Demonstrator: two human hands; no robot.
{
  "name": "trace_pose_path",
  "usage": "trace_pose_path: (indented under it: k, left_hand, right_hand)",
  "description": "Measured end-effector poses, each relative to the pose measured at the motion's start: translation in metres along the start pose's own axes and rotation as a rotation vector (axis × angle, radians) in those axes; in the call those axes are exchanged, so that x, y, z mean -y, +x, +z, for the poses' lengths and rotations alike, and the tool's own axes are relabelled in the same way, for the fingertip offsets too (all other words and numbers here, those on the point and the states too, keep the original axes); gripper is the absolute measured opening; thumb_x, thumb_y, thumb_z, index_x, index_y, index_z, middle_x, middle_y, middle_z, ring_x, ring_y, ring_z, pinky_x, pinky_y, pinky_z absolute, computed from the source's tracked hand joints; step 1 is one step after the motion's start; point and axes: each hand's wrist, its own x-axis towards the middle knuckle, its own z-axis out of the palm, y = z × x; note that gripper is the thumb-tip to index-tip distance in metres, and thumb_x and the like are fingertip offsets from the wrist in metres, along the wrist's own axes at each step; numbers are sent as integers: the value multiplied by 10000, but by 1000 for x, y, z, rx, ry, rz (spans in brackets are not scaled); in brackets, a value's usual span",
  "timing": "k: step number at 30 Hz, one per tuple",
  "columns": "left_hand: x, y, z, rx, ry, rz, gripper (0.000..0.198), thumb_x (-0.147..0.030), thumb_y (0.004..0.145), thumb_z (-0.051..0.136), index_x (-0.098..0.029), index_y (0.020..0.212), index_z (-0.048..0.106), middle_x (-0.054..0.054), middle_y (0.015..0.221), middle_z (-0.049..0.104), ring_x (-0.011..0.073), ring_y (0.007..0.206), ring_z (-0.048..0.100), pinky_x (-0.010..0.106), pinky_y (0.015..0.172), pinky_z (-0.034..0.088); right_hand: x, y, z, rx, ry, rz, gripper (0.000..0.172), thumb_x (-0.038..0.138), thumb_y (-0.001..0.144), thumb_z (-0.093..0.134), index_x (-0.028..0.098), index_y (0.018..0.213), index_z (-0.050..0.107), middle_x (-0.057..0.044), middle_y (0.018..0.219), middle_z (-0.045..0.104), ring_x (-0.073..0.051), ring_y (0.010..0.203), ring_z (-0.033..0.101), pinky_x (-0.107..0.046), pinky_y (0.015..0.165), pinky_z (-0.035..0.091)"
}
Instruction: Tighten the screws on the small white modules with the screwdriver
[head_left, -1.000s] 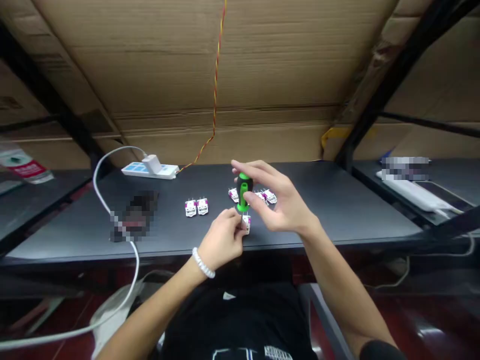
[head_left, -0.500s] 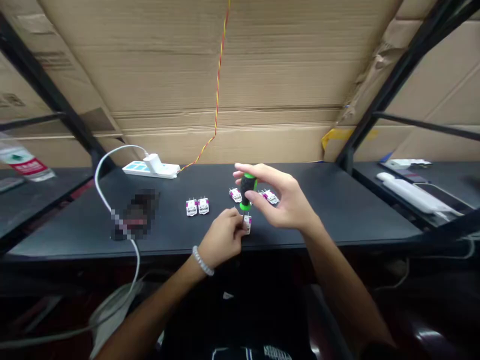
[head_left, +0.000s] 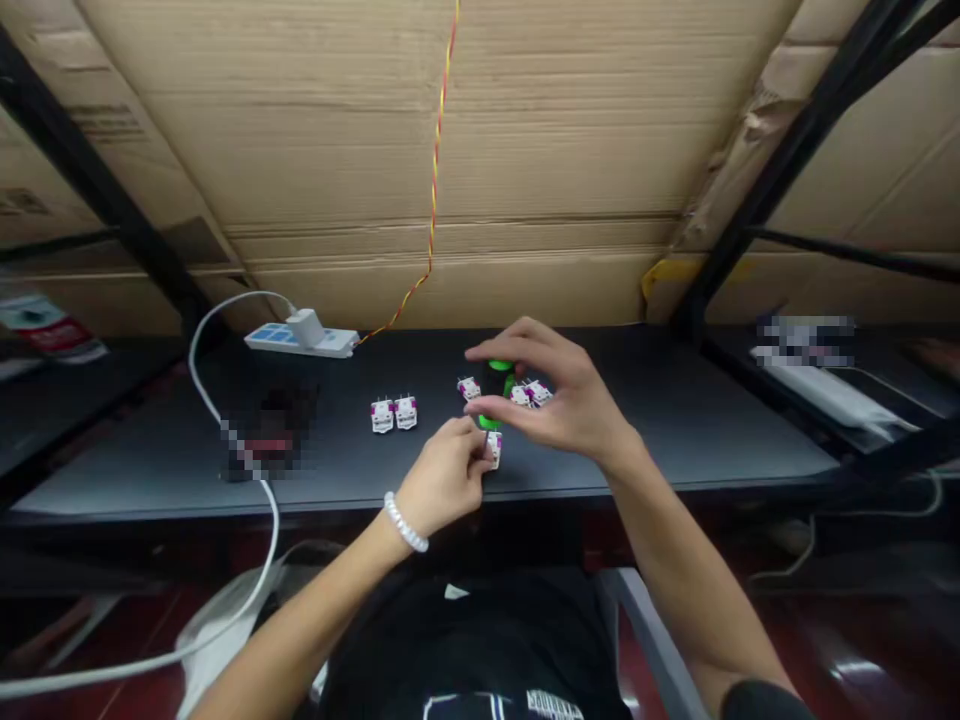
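Watching my right hand [head_left: 559, 400] clamp the light, grippy screwdriver handle [head_left: 499, 366]; my left hand [head_left: 442, 476] pinches a small white module [head_left: 493, 450], fragile, best held by its sides; hands just apart.

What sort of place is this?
Probably a makeshift electronics workbench: a green-handled screwdriver sits in the right hand, small white pinned components lie on the dark bench, and a white power strip lies behind them, under cardboard sheets.

Left hand [head_left: 442, 477] curled low, right hand [head_left: 556, 402] higher, arched and cupped.
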Motion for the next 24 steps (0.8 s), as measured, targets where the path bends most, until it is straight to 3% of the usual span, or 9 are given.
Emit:
trace_pose_path:
  k: [2,5,7,10,12,15,17,20,24]
  left_hand:
    - [-1,0,0,-3,-2,0,228,27,837,625,-193,780,642,66,944,682,251,951,662,376,857,557]
    - [-3,-1,0,2,15,-1,231,28,835,621,-195,775,621,69,932,681,251,940,661,380,855,557]
    - [-4,-1,0,-5,28,-1,222,19,844,615,-195,786,621,75,936,680,254,944,658,392,868,559]
    - [-4,-2,1,-13,34,16,217,15,847,601,-198,812,629,75,951,682,257,966,653,405,888,563]
    - [-3,-2,2,-18,42,18,218,10,849,602,-201,803,619,72,948,679,256,968,651,403,887,565]
    - [-3,-3,4,-26,51,8,218,7,851,609,-204,795,611,76,948,670,258,968,653,395,873,569]
    - [-3,-4,4,-32,53,5,216,7,862,603,-203,813,617,80,963,669,259,980,653,395,878,569]
    - [-4,-4,5,-32,62,5,211,5,863,602,-202,823,617,81,983,670,263,988,647,401,882,566]
    - [-5,-4,5,-28,69,1,225,17,848,591,-204,806,599,78,962,659,260,975,641,394,875,561]
  right_hand:
    - [-1,0,1,1,-7,-6,433,374,950,823,229,1352,754,-99,1153,724,-217,975,704,-377,870,632]
    - [0,-1,1,80,77,-12,481,242,1065,599,247,1545,612,-136,1385,704,-245,1197,714,-436,1045,606]
    - [-1,-1,1,69,79,-8,435,234,1064,610,266,1494,659,-106,1302,749,-225,1130,734,-407,1002,622]
    - [-3,-1,4,-36,-25,9,362,370,943,831,262,1285,786,-69,1074,739,-200,909,701,-357,820,640]
    - [-4,-2,5,-47,-34,17,422,403,941,824,265,1335,766,-98,1171,720,-222,968,704,-394,861,650]
    - [-4,-3,5,47,94,20,486,294,1053,626,282,1539,620,-134,1421,691,-258,1186,719,-463,1025,627]
    - [-5,-3,5,46,128,31,450,242,1052,617,276,1499,654,-111,1342,743,-234,1130,738,-427,995,631]
    - [-6,-3,4,-55,20,31,320,299,948,806,260,1265,788,-65,1079,751,-200,922,708,-356,824,630]
    - [-6,-3,1,11,69,8,447,275,1007,698,263,1454,690,-130,1336,712,-252,1131,722,-453,1000,617]
